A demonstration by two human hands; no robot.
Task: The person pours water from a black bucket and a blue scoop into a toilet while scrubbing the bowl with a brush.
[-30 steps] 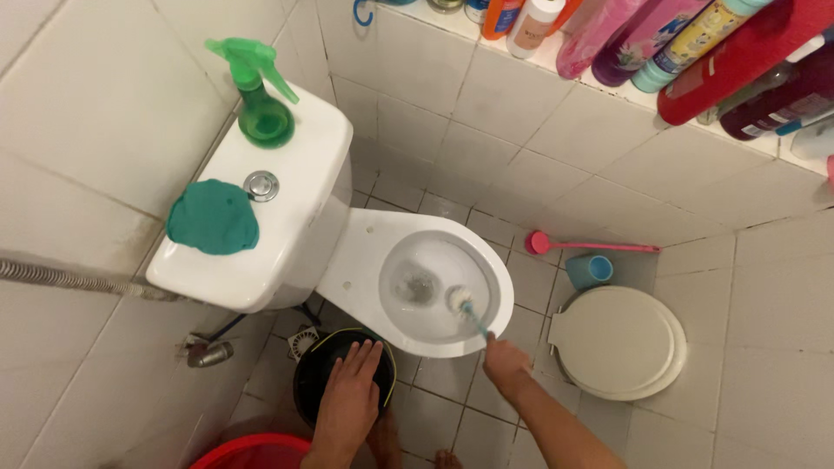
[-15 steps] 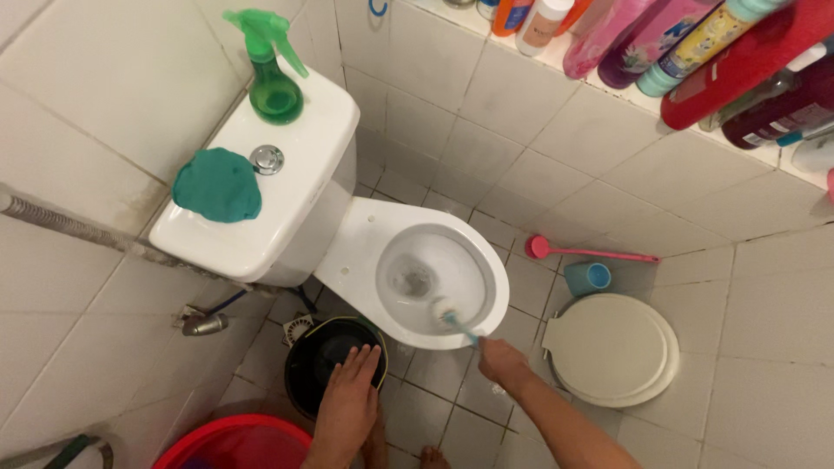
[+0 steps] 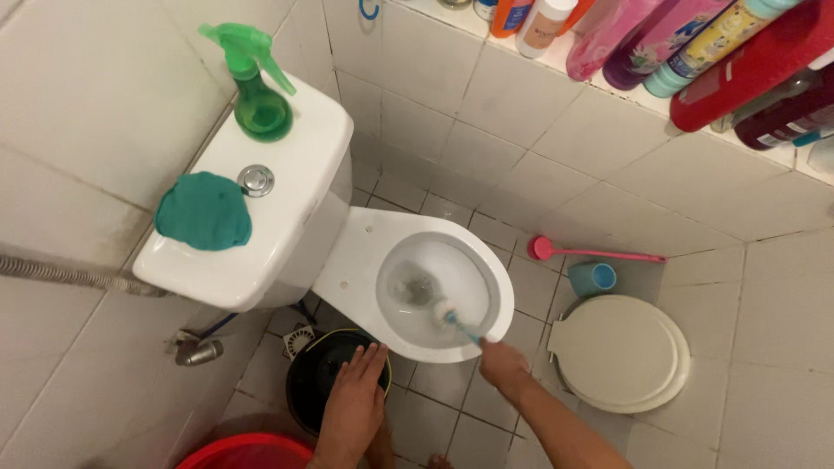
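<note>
Gripping brush (image 3: 452, 319), right hand (image 3: 504, 365) over toilet bowl (image 3: 486, 269).

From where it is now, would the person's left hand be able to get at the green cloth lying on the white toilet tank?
Probably yes. The left hand is empty, spread above the black bucket, and nothing stands between it and the green cloth on the white toilet tank. It would take a long stretch upward, though.

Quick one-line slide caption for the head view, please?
Right hand scrubs inside the toilet bowl with a brush; left hand rests over black bin.
</note>
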